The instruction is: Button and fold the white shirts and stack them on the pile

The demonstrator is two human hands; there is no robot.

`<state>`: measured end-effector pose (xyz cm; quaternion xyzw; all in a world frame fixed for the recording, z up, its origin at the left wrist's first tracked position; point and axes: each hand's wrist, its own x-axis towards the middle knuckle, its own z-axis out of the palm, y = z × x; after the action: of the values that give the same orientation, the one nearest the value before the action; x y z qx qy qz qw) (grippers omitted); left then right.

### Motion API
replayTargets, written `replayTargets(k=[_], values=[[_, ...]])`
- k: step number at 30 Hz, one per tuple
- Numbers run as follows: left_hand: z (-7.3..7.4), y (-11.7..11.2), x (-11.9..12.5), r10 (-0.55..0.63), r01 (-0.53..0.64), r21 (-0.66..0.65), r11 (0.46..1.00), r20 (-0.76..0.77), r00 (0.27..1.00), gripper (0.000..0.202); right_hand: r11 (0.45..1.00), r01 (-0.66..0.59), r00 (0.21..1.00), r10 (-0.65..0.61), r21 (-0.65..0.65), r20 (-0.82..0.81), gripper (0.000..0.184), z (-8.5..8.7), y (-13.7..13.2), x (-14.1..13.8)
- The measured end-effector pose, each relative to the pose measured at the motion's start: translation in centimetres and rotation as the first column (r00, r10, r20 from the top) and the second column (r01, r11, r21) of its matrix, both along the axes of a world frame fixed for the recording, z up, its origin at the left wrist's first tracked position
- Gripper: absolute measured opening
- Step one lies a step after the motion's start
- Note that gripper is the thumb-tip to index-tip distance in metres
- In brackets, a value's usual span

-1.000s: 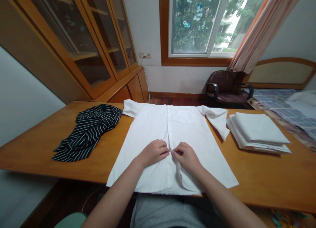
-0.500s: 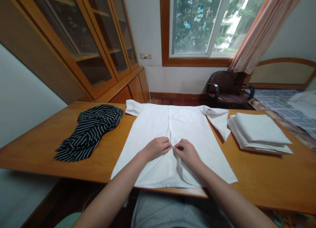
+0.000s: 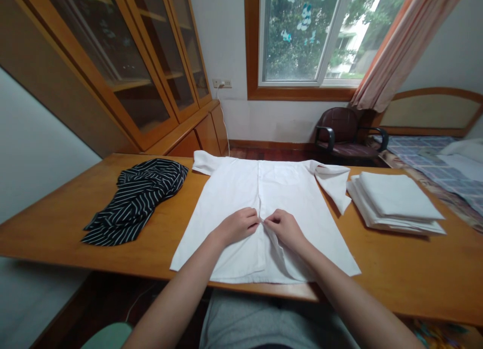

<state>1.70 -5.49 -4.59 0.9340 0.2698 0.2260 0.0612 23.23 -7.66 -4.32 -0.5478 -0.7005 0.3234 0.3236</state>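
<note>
A white short-sleeved shirt (image 3: pixel 302 198) lies spread flat on the wooden table (image 3: pixel 68 213), collar end away from me. My left hand (image 3: pixel 237 225) and my right hand (image 3: pixel 285 228) meet at the middle of the shirt's front opening. Both hands are closed in a pinch on the two front edges of the shirt. Below the hands the front edges gape slightly apart.
A crumpled black garment with white stripes (image 3: pixel 138 198) lies left of the shirt. A stack of folded white cloths (image 3: pixel 394 203) sits at the right. Behind the table are a dark armchair (image 3: pixel 341 135), a glass-door cabinet (image 3: pixel 143 62), a window and a bed (image 3: pixel 441 157).
My hands have crept a little farther up the shirt front, staying pinched together. The shirt's hem has moved up from hanging over the table's near edge.
</note>
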Motion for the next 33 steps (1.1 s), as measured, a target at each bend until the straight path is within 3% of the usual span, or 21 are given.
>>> replayTargets(k=[6,13,26,33], values=[[0.51,-0.74,0.20,-0.017,0.029,0.188,0.982,-0.062,0.998,0.023,0.999,0.040,0.998,-0.038,0.029,-0.055,0.018,-0.08,-0.69,-0.09],[0.78,-1.00,0.26,-0.012,0.029,0.283,0.959,-0.061,0.998,0.019,0.999,0.029,0.997,-0.026,0.041,-0.073,0.017,-0.42,-0.90,0.00],[0.40,-0.83,0.39,-0.003,0.034,0.281,0.959,-0.111,0.994,0.023,0.999,-0.004,0.995,0.010,0.054,-0.097,0.017,-0.13,-1.06,0.00],[0.74,-0.85,0.55,-0.007,0.024,0.231,0.973,-0.075,0.997,0.020,0.993,-0.065,0.996,0.070,0.095,-0.050,0.028,0.02,-1.03,0.35]])
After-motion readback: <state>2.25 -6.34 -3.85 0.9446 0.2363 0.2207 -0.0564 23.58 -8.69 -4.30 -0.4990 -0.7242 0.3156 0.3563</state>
